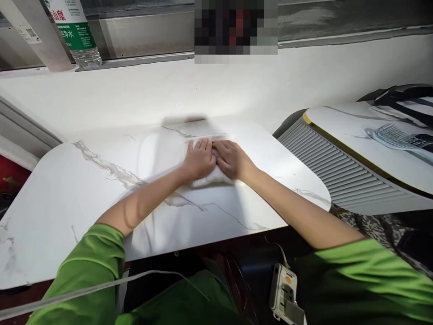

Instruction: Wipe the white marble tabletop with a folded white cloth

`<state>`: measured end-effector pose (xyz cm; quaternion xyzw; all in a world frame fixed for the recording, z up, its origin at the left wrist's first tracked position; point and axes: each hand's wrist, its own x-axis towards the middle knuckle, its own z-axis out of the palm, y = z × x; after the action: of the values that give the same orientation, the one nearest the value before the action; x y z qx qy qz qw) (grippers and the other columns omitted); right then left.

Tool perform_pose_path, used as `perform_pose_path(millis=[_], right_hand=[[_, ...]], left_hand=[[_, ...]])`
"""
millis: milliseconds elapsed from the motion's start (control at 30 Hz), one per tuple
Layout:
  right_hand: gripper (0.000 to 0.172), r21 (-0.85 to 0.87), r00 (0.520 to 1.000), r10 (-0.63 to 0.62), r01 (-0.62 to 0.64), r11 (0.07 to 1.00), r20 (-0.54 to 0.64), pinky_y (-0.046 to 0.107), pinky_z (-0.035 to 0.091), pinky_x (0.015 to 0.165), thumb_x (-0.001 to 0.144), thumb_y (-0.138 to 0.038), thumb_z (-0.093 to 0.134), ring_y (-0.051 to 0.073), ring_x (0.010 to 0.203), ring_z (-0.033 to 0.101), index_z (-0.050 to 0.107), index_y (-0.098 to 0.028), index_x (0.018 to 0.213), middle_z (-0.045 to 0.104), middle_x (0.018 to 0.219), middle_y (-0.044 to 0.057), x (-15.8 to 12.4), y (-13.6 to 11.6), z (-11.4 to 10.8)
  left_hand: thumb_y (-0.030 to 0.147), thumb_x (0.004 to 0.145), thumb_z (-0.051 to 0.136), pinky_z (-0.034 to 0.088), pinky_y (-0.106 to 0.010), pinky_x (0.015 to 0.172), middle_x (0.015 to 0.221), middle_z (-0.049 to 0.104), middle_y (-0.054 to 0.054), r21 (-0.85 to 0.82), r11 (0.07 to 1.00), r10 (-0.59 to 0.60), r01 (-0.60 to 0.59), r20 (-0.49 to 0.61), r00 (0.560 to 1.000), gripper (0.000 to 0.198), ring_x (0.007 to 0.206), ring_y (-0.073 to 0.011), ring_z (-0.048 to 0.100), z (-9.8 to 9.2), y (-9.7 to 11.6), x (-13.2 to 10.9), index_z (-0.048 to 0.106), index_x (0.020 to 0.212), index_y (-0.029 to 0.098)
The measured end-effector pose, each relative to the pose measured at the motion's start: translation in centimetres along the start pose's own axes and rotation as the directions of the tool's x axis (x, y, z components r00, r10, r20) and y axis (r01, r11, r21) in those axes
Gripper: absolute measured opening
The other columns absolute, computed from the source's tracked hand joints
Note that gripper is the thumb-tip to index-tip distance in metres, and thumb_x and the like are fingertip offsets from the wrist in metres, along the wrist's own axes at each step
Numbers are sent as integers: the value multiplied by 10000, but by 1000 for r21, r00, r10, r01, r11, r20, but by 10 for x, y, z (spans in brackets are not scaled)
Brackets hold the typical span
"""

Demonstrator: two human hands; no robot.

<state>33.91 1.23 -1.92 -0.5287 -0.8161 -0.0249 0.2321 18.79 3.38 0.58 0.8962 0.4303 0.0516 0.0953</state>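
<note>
A folded white cloth [213, 179], soft like a towel, lies on a white marble-patterned table [101, 212]. My left hand [199, 159] rests palm down on its left part, fingers stretched out and pointing away from me. On the right part lies my right hand [232, 158], also palm down, with its fingers angled to the left over the cloth. The two hands touch or nearly touch at the middle. Their undersides and part of the cloth beneath them are hidden.
A water bottle [81, 38] and a frosted container [40, 36] stand on the ledge behind. On the right, a hairbrush [395, 136] lies on a ribbed cabinet [324, 158]. A power strip [284, 289] hangs below the table's front edge; a white cable [135, 276] crosses the foreground.
</note>
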Motion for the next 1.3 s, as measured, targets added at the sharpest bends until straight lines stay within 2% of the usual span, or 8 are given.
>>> perform_pose_path(millis=[133,233,367,500,700,1100,1200,1300], right_hand=[[426,-2,1000,5,-5,1000,21,477,440,1015,829,-178,396,327,1143,586,595,-100,1198,664,1227,189,55,32,18],[423,16,1000,27,-27,1000,-5,482,440,1005,827,-173,393,323,1141,584,595,-135,1196,666,1240,165,79,44,27],[425,19,999,44,-43,999,-17,503,430,1011,842,-186,392,325,1135,586,587,-146,1217,665,1248,161,86,48,33],[455,-3,999,51,-52,999,-9,493,412,1046,859,-196,378,324,1187,570,569,-127,1266,648,1291,167,77,41,33],[494,-27,999,34,-34,999,4,487,385,1094,884,-214,358,317,1265,540,545,-94,1326,603,1372,175,45,2,26],[470,-72,999,-35,32,997,-37,507,377,1127,950,-229,331,311,1330,510,546,-85,1342,587,1396,187,-83,-129,-5],[458,-59,998,-58,56,997,-34,497,381,1128,949,-230,329,306,1328,507,550,-87,1324,588,1389,189,-90,-141,-7],[451,-16,998,-70,70,997,3,485,387,1120,925,-228,339,309,1301,517,557,-84,1291,604,1355,190,-80,-140,-6]], left_hand=[[214,995,233,109,-474,1247,1621,292,-152,-6,998,-59,58,-53,997,570,1511,-238,234,-3,-31,50,309,1523,13],[214,991,231,115,-460,1247,1618,309,-129,-26,998,-67,65,-77,995,567,1508,-225,239,-4,-50,73,322,1523,40],[230,993,239,90,-443,1252,1630,284,-119,-30,998,-51,49,-60,997,577,1518,-220,210,-5,-60,82,303,1537,49],[245,1001,238,74,-445,1254,1641,251,-122,-18,998,-63,63,-45,997,585,1526,-226,185,-5,-57,72,277,1550,46],[264,1012,236,74,-454,1256,1643,242,-126,-1,998,-62,62,-21,998,584,1526,-222,189,-6,-46,24,266,1552,42],[247,998,287,87,-492,1257,1624,280,-154,26,1000,-1,1,-12,1000,581,1526,-243,200,0,6,-146,296,1533,20],[252,987,296,112,-495,1254,1615,300,-157,19,1000,18,-17,-28,999,575,1524,-244,208,0,6,-163,322,1522,40],[243,977,288,121,-499,1251,1619,290,-155,-5,1000,-6,6,14,1000,580,1524,-242,209,-4,2,-159,315,1524,52]])
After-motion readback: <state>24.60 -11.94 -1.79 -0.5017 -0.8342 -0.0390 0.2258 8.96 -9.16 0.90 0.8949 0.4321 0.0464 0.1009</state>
